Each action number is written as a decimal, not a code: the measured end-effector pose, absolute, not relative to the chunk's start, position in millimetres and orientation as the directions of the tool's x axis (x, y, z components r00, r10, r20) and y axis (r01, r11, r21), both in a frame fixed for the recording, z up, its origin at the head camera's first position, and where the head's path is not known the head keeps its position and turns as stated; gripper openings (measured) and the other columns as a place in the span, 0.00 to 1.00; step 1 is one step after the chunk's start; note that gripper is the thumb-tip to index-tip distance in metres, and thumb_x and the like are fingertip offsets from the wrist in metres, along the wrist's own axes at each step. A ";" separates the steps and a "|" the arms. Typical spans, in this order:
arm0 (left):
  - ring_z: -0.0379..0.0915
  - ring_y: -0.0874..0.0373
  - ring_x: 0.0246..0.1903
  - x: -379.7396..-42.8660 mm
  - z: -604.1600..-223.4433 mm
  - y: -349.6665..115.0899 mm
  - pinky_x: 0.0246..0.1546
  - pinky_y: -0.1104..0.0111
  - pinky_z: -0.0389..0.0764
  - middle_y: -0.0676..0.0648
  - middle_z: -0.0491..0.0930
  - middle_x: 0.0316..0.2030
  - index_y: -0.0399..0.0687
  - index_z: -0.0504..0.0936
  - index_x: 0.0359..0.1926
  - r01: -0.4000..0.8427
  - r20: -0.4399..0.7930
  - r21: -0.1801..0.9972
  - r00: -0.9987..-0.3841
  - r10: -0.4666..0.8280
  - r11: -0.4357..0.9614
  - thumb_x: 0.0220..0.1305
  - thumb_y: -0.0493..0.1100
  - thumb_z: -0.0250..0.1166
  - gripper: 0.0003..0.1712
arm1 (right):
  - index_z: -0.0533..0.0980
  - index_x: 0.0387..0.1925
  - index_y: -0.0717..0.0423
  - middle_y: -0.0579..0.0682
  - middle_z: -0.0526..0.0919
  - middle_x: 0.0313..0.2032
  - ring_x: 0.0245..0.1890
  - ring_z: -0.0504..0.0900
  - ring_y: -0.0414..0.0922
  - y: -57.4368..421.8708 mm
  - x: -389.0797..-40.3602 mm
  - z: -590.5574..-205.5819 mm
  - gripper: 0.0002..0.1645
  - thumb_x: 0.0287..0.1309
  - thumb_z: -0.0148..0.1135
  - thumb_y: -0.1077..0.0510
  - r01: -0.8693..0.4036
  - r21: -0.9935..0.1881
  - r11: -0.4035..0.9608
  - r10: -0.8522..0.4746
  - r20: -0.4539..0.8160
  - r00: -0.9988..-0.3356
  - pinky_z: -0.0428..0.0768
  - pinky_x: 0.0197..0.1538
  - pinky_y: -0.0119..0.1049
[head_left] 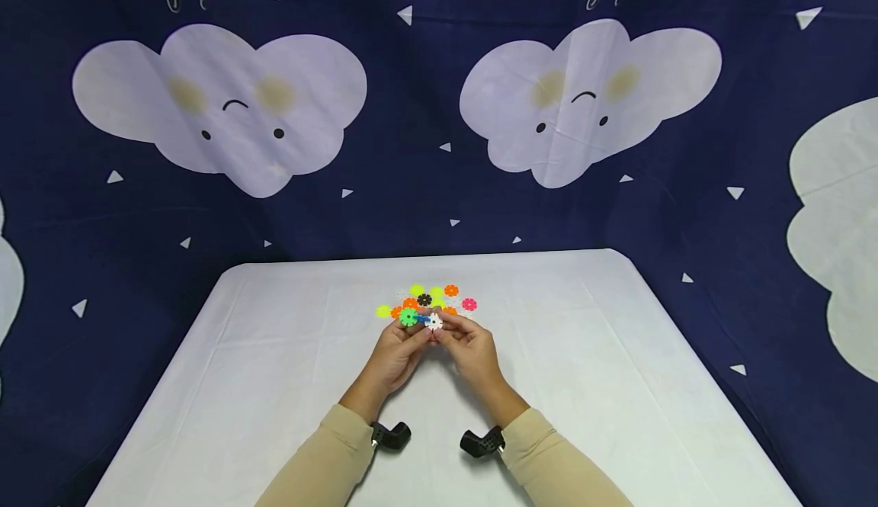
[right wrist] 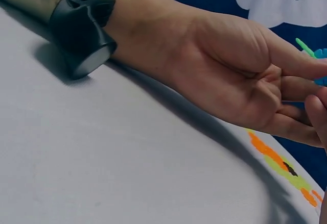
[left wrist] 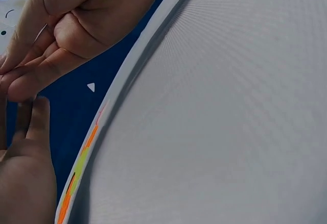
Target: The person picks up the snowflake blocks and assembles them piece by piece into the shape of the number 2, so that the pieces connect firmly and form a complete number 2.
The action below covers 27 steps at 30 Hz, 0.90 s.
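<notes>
Both hands meet above the table, holding a small joined group of notched plastic discs. A green disc (head_left: 408, 317) is at its left, a blue disc (head_left: 421, 319) sits edge-on in the middle, and a white disc (head_left: 434, 322) is at the right. My left hand (head_left: 392, 357) grips the group from the left side, thumb toward the white disc. My right hand (head_left: 476, 353) pinches the white disc from the right. In the right wrist view, the left hand's thumb and fingers partly hide the blue disc. Fingers cover the discs in the left wrist view.
Just beyond the hands lies a loose cluster of notched discs: orange (head_left: 451, 290), yellow (head_left: 382, 312), black (head_left: 424, 300), pink (head_left: 469, 304) and several others. They rest on a white-covered table (head_left: 274, 385). A dark blue cloth (head_left: 411, 110) with clouds hangs behind it.
</notes>
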<state>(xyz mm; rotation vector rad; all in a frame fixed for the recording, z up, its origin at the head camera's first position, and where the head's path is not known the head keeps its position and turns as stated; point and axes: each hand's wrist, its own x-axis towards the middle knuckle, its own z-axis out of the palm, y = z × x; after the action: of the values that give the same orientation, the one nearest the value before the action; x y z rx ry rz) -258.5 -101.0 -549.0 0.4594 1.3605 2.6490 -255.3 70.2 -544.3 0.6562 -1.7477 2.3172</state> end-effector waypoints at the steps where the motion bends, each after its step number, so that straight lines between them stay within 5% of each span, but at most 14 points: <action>1: 0.83 0.55 0.47 -258.6 -549.1 -100.9 0.48 0.67 0.86 0.42 0.83 0.60 0.37 0.82 0.61 0.037 0.217 0.813 -0.945 0.243 -0.582 0.76 0.23 0.57 0.18 | 0.76 0.57 0.82 0.69 0.85 0.47 0.41 0.88 0.43 69.3 -254.3 -543.8 0.19 0.64 0.64 0.79 -0.384 -0.874 -0.297 -0.118 0.433 -0.894 0.89 0.46 0.39; 7: 0.83 0.51 0.54 -258.8 -547.2 -99.9 0.55 0.64 0.84 0.38 0.82 0.59 0.28 0.79 0.61 0.100 0.221 0.808 -0.965 0.141 -0.581 0.73 0.22 0.60 0.18 | 0.76 0.54 0.82 0.71 0.84 0.40 0.35 0.89 0.46 67.3 -251.3 -541.7 0.17 0.64 0.66 0.77 -0.360 -0.882 -0.304 -0.099 0.406 -0.909 0.89 0.44 0.48; 12: 0.80 0.47 0.59 -261.4 -547.5 -101.4 0.63 0.58 0.78 0.35 0.82 0.58 0.17 0.71 0.63 0.126 0.221 0.773 -0.972 0.078 -0.621 0.73 0.21 0.59 0.20 | 0.76 0.53 0.83 0.71 0.84 0.38 0.33 0.88 0.50 72.7 -257.2 -540.1 0.17 0.65 0.67 0.76 -0.362 -0.894 -0.263 -0.029 0.382 -0.924 0.90 0.38 0.39; 18: 0.80 0.43 0.60 -265.0 -548.1 -103.2 0.65 0.53 0.75 0.24 0.74 0.63 0.11 0.66 0.64 0.118 0.207 0.758 -0.976 0.066 -0.642 0.74 0.22 0.58 0.22 | 0.82 0.49 0.74 0.60 0.86 0.39 0.36 0.85 0.51 84.7 -273.6 -542.2 0.15 0.61 0.72 0.73 -0.368 -0.910 0.190 0.062 0.385 -0.921 0.86 0.39 0.32; 22: 0.79 0.43 0.60 -265.1 -547.8 -103.6 0.66 0.52 0.75 0.19 0.66 0.67 0.10 0.64 0.64 0.108 0.184 0.744 -0.982 0.046 -0.660 0.75 0.21 0.57 0.22 | 0.84 0.48 0.68 0.56 0.85 0.42 0.43 0.85 0.52 88.2 -283.9 -547.3 0.15 0.58 0.75 0.69 -0.341 -0.801 0.492 -0.009 0.387 -0.922 0.85 0.49 0.43; 27: 0.80 0.43 0.60 -265.6 -547.4 -102.8 0.66 0.53 0.75 0.17 0.64 0.67 0.12 0.66 0.63 0.095 0.161 0.737 -0.986 0.037 -0.669 0.75 0.21 0.55 0.20 | 0.84 0.45 0.67 0.58 0.85 0.42 0.48 0.82 0.57 81.2 -297.5 -551.5 0.14 0.59 0.77 0.66 -0.324 -0.695 0.642 -0.048 0.386 -0.921 0.80 0.58 0.52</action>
<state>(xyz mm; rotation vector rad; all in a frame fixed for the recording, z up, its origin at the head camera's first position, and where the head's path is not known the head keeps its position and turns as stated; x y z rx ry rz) -265.6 -102.8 -547.4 0.2583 1.2901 2.8879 -297.5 81.2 -551.5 0.2973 -2.5312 1.1660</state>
